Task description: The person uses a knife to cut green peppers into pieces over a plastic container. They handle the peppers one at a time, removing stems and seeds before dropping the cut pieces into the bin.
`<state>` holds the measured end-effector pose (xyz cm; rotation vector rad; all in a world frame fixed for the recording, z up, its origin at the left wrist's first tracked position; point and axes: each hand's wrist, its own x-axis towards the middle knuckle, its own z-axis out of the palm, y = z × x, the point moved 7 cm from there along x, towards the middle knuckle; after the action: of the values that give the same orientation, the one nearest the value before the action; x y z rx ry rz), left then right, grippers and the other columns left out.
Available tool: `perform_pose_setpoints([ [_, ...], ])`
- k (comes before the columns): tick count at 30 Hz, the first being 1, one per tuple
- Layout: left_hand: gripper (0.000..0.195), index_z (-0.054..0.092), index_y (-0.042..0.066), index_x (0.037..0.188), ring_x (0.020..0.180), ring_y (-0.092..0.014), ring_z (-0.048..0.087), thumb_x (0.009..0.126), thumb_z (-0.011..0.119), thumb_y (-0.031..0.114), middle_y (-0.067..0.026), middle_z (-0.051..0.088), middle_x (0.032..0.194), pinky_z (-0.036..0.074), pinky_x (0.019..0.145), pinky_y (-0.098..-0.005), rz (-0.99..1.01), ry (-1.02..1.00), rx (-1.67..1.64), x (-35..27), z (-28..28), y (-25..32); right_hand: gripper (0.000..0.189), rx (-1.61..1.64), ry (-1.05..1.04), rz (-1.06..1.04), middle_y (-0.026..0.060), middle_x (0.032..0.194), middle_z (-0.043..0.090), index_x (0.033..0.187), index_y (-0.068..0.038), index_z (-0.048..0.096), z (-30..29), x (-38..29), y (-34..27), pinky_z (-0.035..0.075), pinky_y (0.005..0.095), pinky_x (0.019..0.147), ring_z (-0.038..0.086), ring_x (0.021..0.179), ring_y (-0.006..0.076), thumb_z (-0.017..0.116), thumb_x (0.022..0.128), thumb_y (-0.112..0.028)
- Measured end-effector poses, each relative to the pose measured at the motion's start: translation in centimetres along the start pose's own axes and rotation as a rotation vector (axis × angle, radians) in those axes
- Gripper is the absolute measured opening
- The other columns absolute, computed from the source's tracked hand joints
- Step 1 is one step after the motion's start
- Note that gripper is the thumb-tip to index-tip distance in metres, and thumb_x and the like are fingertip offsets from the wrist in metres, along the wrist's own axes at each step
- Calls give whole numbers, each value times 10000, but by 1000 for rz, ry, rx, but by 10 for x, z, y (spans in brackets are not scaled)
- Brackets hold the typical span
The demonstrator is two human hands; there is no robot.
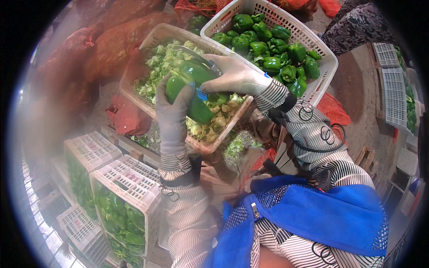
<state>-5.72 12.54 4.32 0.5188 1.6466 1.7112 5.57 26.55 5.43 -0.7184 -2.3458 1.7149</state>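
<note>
My left hand (174, 107), in a pale glove, grips a green pepper (176, 87) above a crate of scraps. My right hand (231, 75), also gloved, is closed around a knife (192, 54) whose curved blade points to the upper left. Against that hand's fingers lies another green pepper piece (197, 71). A longer green pepper piece (200, 110) shows below, between the hands; whether these pieces are joined cannot be told. Blue bits (202, 94) show at the right thumb. The plastic crate (201, 145) beneath holds pale green and yellowish pepper cores (161, 63).
A white crate (326, 78) of whole green peppers (258, 48) adjoins the scrap crate. Stacked crates (134, 181) of peppers stand at lower left. Filled red mesh sacks (120, 40) lie at upper left. Another person's patterned leg (358, 28) is at upper right. Scraps (239, 149) litter the floor.
</note>
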Motion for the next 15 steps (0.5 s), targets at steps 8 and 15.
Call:
perform_pose_setpoints([
  [8,480,528,-2,1335,1110,-294,656,974,604,306,-193,618,1264,564,927,-429,-315,-573,-1002,-18,-3,-9,459,84,-8,339,144,955,721,1134,-25,691,-8,19,104,543,332,783,675,836,205,700,761,-291],
  [15,645,402,88,1502,1250,-278,559,909,653,114,-138,520,1387,493,1039,-420,43,-106,-436,-10,-41,-28,426,-579,-178,259,214,1008,710,1097,-23,679,30,28,131,513,426,936,674,1026,369,659,786,-313],
])
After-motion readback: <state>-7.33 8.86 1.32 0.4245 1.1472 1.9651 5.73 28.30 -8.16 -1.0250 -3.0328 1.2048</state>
